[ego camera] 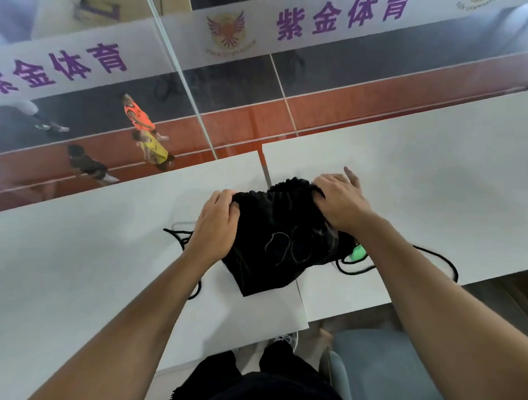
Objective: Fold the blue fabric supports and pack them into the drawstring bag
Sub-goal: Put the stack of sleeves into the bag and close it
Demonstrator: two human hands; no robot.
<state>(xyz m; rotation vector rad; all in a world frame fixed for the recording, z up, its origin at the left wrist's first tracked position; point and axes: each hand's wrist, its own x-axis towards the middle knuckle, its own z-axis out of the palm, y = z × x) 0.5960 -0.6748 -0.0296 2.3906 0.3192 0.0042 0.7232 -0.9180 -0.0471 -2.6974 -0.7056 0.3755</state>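
Head view. We see a black drawstring bag (279, 240) lying on two white tables (70, 264) pushed side by side, straddling the seam between them. The bag's gathered mouth points away from the person; its closed bottom points toward the near table edge.

Left hand (217, 223): fingers curled closed over the left corner of the bag's puckered mouth, pinching the fabric. The palm faces down and the wrist rests over the bag's left edge.

Right hand (339, 199): fingers bent and clamped on the right corner of the mouth. One finger is extended beyond the bag, above the table surface. We cannot tell whether it touches the table.

The bag mouth between the two hands is bunched into tight pleats. Faint outlined markings show on the bag's front face.

Black cord (180, 239) runs out from under the left wrist and loops on the table. A second length of black cord (440, 257) trails on the right, passing beneath the right forearm toward the near edge. A small green object (358, 252) lies just beside the bag's lower right corner, partly hidden by the forearm; we cannot identify it.

We cannot locate the blue fabric supports; the bag's contents are hidden.

Beyond the tables stands a glass panel with a white banner (241, 29) bearing purple characters, with people on an orange court below.
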